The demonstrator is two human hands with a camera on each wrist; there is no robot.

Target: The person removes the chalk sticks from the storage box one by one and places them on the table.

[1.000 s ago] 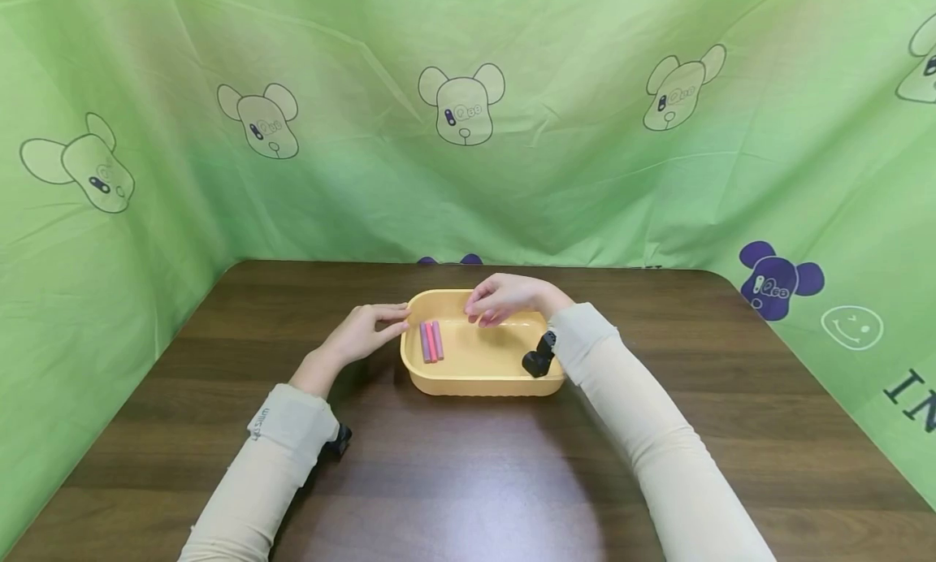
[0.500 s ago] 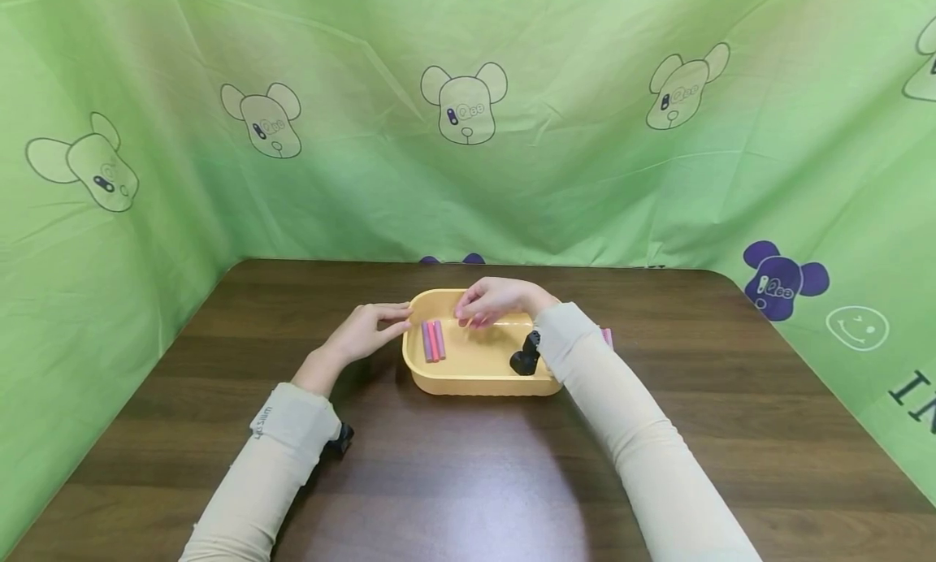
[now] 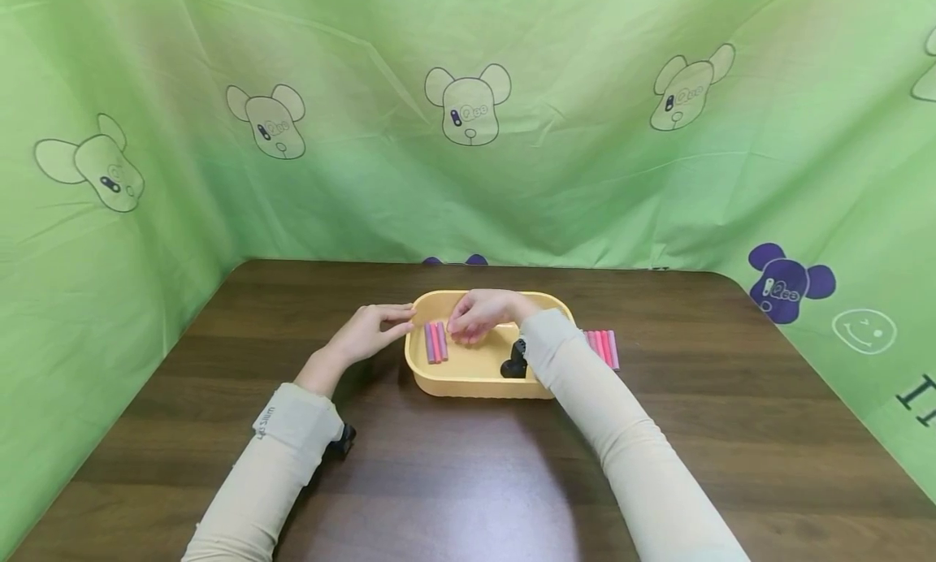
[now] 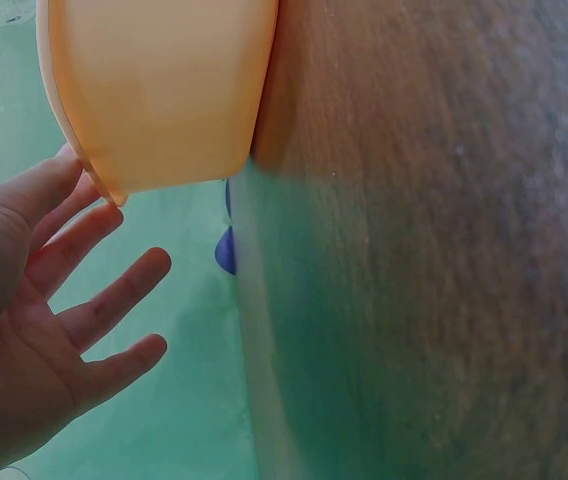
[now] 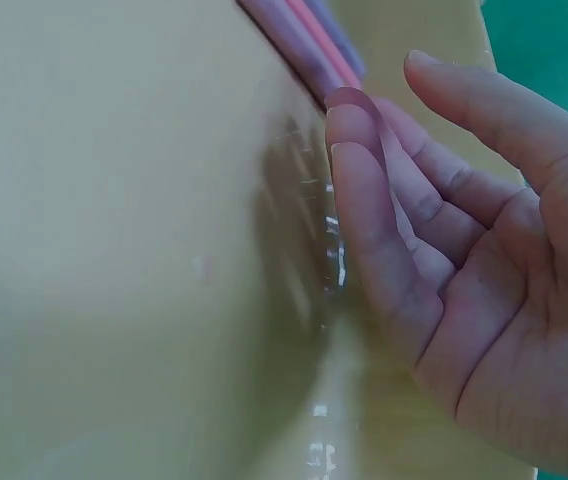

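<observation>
A yellow oval-cornered tub (image 3: 478,387) stands on the table. Inside its left end, three slim pink and purple sticks (image 3: 436,343) lie side by side. My left hand (image 3: 366,335) touches the tub's left rim with straight fingers; in the left wrist view, the thumb and a finger of the hand (image 4: 39,290) meet the rim. Reaching into the tub, my right hand (image 3: 478,314) is just right of the sticks. In the right wrist view, its slightly bent fingers (image 5: 369,210) come right up to the ends of the sticks (image 5: 309,45), with the thumb apart.
More pink and purple sticks (image 3: 603,348) lie on the table right of the tub, partly hidden by my right sleeve. The dark wooden table (image 3: 439,481) is backed by a green printed curtain (image 3: 351,180). Each wrist carries a black camera.
My right hand has moved left and lower inside the tub, up to the sticks. The sticks right of the tub have come out from behind my sleeve. My left hand stays at the rim.
</observation>
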